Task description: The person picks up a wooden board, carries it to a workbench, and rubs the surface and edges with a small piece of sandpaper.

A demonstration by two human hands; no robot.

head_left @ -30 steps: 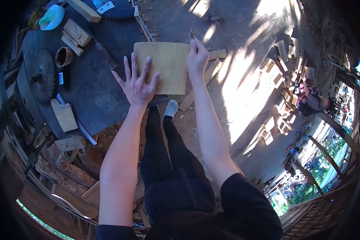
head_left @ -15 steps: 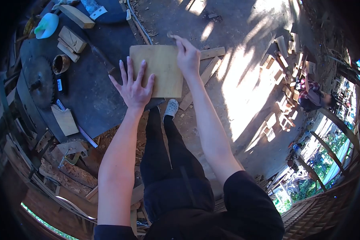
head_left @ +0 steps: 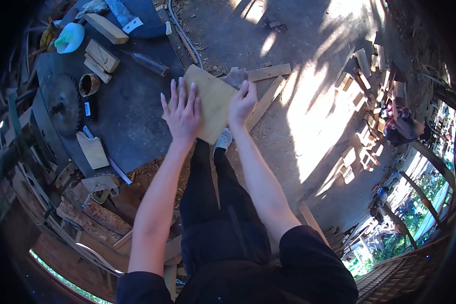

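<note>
Board: a pale wooden board (head_left: 213,101) is seen lying at the near edge of the dark bench (head_left: 126,111), partly overhanging the dirt floor (head_left: 309,66). It is now turned at an angle, one corner pointing away from the person, where half a second ago it lay square to the bench edge.

Left hand: the left hand (head_left: 182,114) is pressed flat on the board's left part, fingers spread and open; nothing is gripped. It was similarly spread in the earlier frames, though set further toward the board's left edge.

Right hand: the right hand (head_left: 241,103) is laid against the board's right edge, fingers curled over it. Earlier it was raised at the board's far corner with a small object pinched in it; whether anything is held now cannot be told.

Bench: a circular saw blade (head_left: 61,104), a round tin (head_left: 89,84), several wood blocks (head_left: 102,55) and a green-and-white object (head_left: 69,38) are shown lying to the left, well apart from the board.

Floor: offcut planks (head_left: 268,73) are seen just beyond the board, and more scrap timber (head_left: 370,76) is scattered in the sunlight.

Below: a grey shoe (head_left: 223,139) is visible under the board's near edge.
</note>
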